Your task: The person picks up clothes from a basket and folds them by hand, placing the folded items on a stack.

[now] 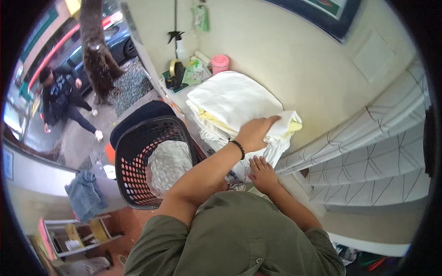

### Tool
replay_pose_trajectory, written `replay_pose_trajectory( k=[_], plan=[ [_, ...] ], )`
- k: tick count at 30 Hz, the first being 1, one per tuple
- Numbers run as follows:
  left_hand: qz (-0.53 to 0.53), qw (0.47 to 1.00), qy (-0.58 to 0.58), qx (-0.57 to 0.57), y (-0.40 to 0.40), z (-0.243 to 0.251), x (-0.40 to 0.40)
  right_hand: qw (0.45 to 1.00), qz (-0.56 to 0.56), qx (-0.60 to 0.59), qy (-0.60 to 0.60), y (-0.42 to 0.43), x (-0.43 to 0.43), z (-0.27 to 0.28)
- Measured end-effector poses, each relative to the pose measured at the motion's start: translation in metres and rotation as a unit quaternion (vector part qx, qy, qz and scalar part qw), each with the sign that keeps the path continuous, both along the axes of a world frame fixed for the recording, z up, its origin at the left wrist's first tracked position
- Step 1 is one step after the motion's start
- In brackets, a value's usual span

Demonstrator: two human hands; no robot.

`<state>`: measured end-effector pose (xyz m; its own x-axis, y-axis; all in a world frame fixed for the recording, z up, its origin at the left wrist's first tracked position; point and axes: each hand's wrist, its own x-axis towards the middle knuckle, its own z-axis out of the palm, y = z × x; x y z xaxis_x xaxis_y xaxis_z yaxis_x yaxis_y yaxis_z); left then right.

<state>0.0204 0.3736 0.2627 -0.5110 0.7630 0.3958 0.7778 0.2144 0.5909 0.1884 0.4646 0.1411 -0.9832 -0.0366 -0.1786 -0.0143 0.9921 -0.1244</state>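
Observation:
A thick stack of folded white cloth (234, 95), with pale yellow fabric (210, 118) showing between its layers, lies on a table against the wall. My left hand (257, 134), wearing a dark braided bracelet (238, 148), reaches across to the stack's front right part. One of its fingers stretches toward the yellow-edged corner (293, 124); its other fingers are partly hidden, so a grip cannot be made out. Lower down, my right hand (264, 174) lies palm down, fingers spread, on the white cloth at the table's near edge.
A black plastic basket (122, 172) holding a white bundle (171, 165) stands left of the table. Behind the stack are a pink container (220, 63), a tape dispenser (175, 74) and a spray bottle (180, 46). A curtain (362, 134) hangs at right. A person (65, 93) is outside.

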Motion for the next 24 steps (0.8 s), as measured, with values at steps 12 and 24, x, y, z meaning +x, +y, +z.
replay_pose_trajectory(
  k=[12,24],
  plan=[
    [-0.013,0.977,0.035,0.211,0.014,-0.053,0.022,0.967,0.169,-0.135,0.131,-0.088,-0.139,0.220],
    [-0.143,0.796,-0.418,0.413,0.035,-0.125,0.028,0.986,0.040,0.154,0.049,-0.113,-0.263,0.112]
  ],
)
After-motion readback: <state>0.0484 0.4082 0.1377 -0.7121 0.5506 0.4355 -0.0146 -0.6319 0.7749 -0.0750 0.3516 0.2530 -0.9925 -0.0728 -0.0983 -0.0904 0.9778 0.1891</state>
